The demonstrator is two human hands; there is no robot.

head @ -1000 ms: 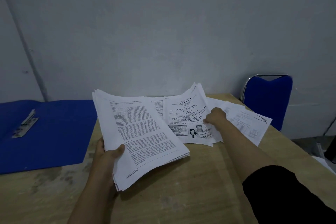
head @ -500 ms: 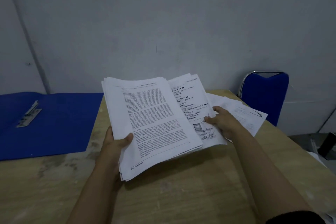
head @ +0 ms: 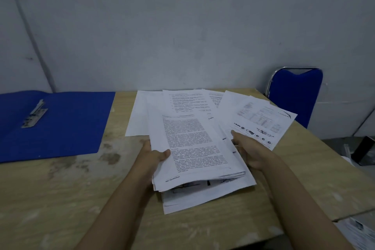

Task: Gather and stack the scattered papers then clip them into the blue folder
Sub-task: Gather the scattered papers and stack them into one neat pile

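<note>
Head view, gathering stage. The left hand (head: pixel 154 155) clasped the near left edge of the paper stack (head: pixel 194 154), thumb on the top printed sheet and the remaining fingers hidden beneath. The right hand (head: pixel 248 152) met the stack's right edge, its grip closed on the lower sheets there, though the fingers under the paper could not be seen. The stack was held low over the table (head: pixel 60 189), uneven, with several lower sheets jutting out toward the viewer and to the right.

Loose sheets (head: pixel 182 101) lay fanned on the table beyond the stack, and a sheet bearing a row of logos (head: pixel 261 122) lay just beside the right hand. The blue folder (head: pixel 71 124) lay open and flat at the far left, well apart from the papers, its metal clip (head: pixel 34 113) exposed. A blue chair (head: pixel 296 93) stood beyond the table's right corner.

Handling, as a judgement: the stack appeared light but limp and slippery between sheets, so it would probably sag and splay if held at one corner. Support along two opposite edges, followed by tapping an edge on the table, would likely square it. Single sheets would likely crease if pinched hard. The gathering seemed partly done; the clipping was not yet begun.
</note>
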